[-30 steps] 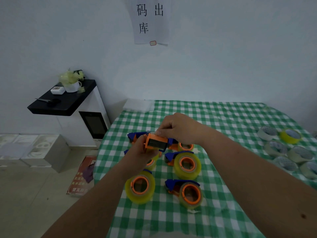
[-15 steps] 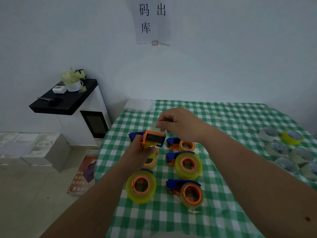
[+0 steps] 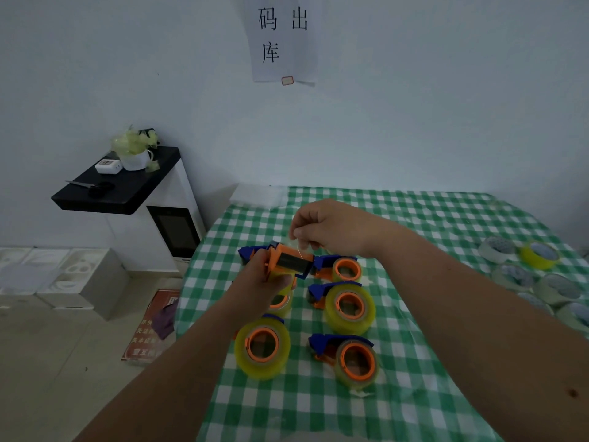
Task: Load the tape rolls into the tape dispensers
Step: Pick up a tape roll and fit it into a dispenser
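My left hand [image 3: 263, 282] grips an orange and blue tape dispenser [image 3: 291, 260] above the green checked table [image 3: 414, 218]. The yellow tape roll [image 3: 287, 287] in it is mostly hidden behind my fingers. Just above the dispenser's front, my right hand [image 3: 331, 229] pinches the clear tape end [image 3: 298, 245]. On the cloth below lie several other dispensers with yellow rolls on them, among them one at the front left [image 3: 262, 346], one at the front right [image 3: 357, 362] and one in the middle [image 3: 349, 307].
Several loose tape rolls [image 3: 538, 255] lie at the table's right edge. A white cabinet with a black top [image 3: 121, 186] stands left of the table, with white boxes [image 3: 63, 275] on the floor beside it. A paper sign [image 3: 282, 39] hangs on the wall.
My right hand has lifted from the dispenser's top and now pinches the tape end above it. The left hand raised the dispenser a little, then tilted it slightly.
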